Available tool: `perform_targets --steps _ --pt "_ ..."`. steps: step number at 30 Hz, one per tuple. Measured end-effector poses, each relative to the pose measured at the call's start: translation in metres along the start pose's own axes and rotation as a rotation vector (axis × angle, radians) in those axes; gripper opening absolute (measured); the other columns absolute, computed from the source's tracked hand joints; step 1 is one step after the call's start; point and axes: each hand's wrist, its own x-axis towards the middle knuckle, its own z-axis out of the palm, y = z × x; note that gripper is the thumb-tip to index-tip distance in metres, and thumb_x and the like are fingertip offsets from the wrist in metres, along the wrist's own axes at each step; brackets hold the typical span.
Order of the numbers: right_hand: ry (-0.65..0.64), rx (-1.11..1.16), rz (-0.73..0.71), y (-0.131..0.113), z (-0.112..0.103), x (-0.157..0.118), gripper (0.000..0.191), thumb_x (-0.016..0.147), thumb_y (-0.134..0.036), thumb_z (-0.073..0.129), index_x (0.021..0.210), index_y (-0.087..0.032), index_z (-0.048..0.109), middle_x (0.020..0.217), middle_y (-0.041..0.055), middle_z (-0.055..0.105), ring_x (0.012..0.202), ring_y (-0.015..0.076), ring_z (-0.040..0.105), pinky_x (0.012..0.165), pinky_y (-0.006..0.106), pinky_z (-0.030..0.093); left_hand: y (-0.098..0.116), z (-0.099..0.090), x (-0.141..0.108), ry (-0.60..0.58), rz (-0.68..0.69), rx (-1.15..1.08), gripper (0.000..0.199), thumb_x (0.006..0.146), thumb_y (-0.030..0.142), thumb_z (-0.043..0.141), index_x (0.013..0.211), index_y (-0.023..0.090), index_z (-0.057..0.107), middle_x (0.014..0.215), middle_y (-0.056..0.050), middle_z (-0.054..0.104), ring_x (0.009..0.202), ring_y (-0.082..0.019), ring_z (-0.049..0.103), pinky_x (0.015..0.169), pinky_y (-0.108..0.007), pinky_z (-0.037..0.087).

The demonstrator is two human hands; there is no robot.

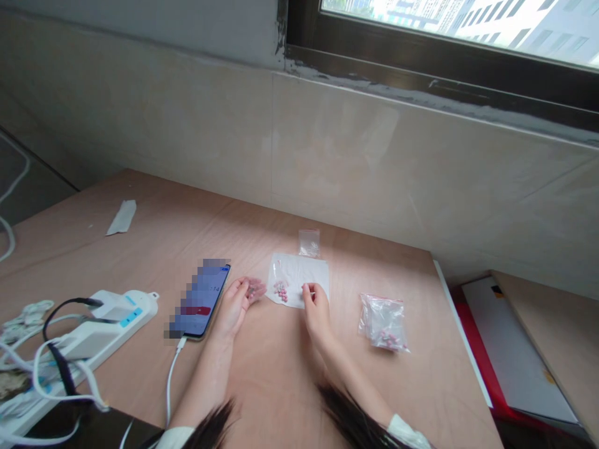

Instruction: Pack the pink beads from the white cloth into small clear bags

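My left hand (pixel 236 302) hangs just left of a white sheet (pixel 304 277), its fingers curled and blurred, so anything held in them is hard to see. My right hand (pixel 314 305) rests at the sheet's lower middle, fingertips pinched together over its surface. Several pink beads (pixel 281 292) lie in a small cluster on the sheet, between my hands. Beyond the sheet lies a small clear zip bag (pixel 309 243). To the right, a larger clear zip bag (pixel 384 323) holds pink beads in its lower corner.
A phone (pixel 199 300) lies on the wooden table (pixel 290 386), its screen pixelated, with a white charging cable. Further left are a white power strip (pixel 116 324), tangled cables and a white paper strip (pixel 121 217). A tiled wall rises behind the table; a red-and-white folder (pixel 515 355) lies beyond the right edge.
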Motion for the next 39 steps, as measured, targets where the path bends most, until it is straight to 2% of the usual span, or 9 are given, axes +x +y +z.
perform_targets --steps 5,9,18,22,28,32,34,39 --pt "-0.093 -0.298 -0.17 -0.009 0.006 -0.007 0.003 0.071 -0.019 0.049 0.072 -0.017 0.051 0.079 0.0061 0.054 0.078 0.0191 0.045 0.069 0.03 0.035 0.002 0.0 -0.004 0.018 0.011 -0.011 0.005 0.071 0.017 0.054 0.072 0.012 0.056 0.069 -0.003 0.064 0.068 -0.013 0.061 0.071 -0.029 0.048" --pt "-0.135 -0.46 -0.202 -0.013 0.015 -0.01 0.006 0.071 -0.012 0.047 0.071 -0.016 0.052 0.079 0.0071 0.054 0.077 0.0196 0.044 0.067 0.029 0.034 0.004 0.004 -0.007 0.007 0.02 0.004 0.006 0.071 0.018 0.054 0.072 0.012 0.055 0.07 -0.003 0.064 0.069 -0.015 0.062 0.073 -0.033 0.048" --pt "-0.156 -0.537 -0.195 -0.011 0.017 -0.001 0.009 0.072 -0.011 0.044 0.068 -0.018 0.05 0.075 0.0074 0.055 0.071 0.0201 0.045 0.062 0.029 0.032 0.006 0.003 0.001 -0.017 0.018 0.034 0.008 0.071 0.019 0.054 0.073 0.011 0.055 0.072 -0.004 0.065 0.069 -0.016 0.062 0.072 -0.033 0.048" --pt "-0.143 -0.477 -0.21 -0.006 0.013 0.0 0.012 0.07 -0.01 0.043 0.065 -0.019 0.05 0.074 0.0076 0.054 0.071 0.0202 0.045 0.062 0.03 0.032 0.006 0.003 0.005 -0.023 0.007 0.042 0.008 0.07 0.019 0.055 0.073 0.011 0.055 0.071 -0.004 0.065 0.067 -0.016 0.063 0.071 -0.032 0.048" --pt "-0.055 -0.1 -0.075 -0.018 -0.012 0.018 0.009 0.069 -0.021 0.047 0.065 -0.018 0.054 0.07 0.004 0.056 0.066 0.0158 0.048 0.062 0.027 0.035 0.004 0.003 -0.001 -0.032 -0.032 0.035 0.009 0.068 0.02 0.057 0.071 0.011 0.054 0.068 -0.004 0.065 0.064 -0.014 0.062 0.067 -0.03 0.049" --pt "-0.174 0.035 -0.065 -0.038 -0.023 0.028 0.01 0.066 -0.025 0.051 0.066 -0.017 0.058 0.07 0.0017 0.058 0.058 0.0116 0.044 0.059 0.025 0.036 0.002 0.007 -0.009 -0.06 -0.052 0.03 0.009 0.067 0.019 0.058 0.07 0.011 0.055 0.068 -0.004 0.065 0.063 -0.014 0.062 0.067 -0.031 0.049" --pt "-0.233 0.032 -0.073 -0.045 -0.02 0.027 0.009 0.064 -0.022 0.053 0.066 -0.016 0.059 0.068 0.0012 0.058 0.056 0.0105 0.042 0.058 0.024 0.035 0.002 0.01 -0.013 -0.062 -0.055 0.026 0.009 0.067 0.019 0.059 0.069 0.011 0.055 0.069 -0.004 0.065 0.063 -0.015 0.062 0.068 -0.031 0.049" --pt "-0.292 0.031 -0.115 -0.053 -0.008 0.02 0.009 0.064 -0.022 0.054 0.065 -0.017 0.062 0.067 0.0011 0.057 0.057 0.0103 0.042 0.058 0.024 0.035 0.005 0.015 -0.019 -0.069 -0.073 -0.007 0.012 0.07 0.023 0.056 0.071 0.011 0.055 0.068 -0.005 0.066 0.063 -0.017 0.063 0.068 -0.035 0.049"
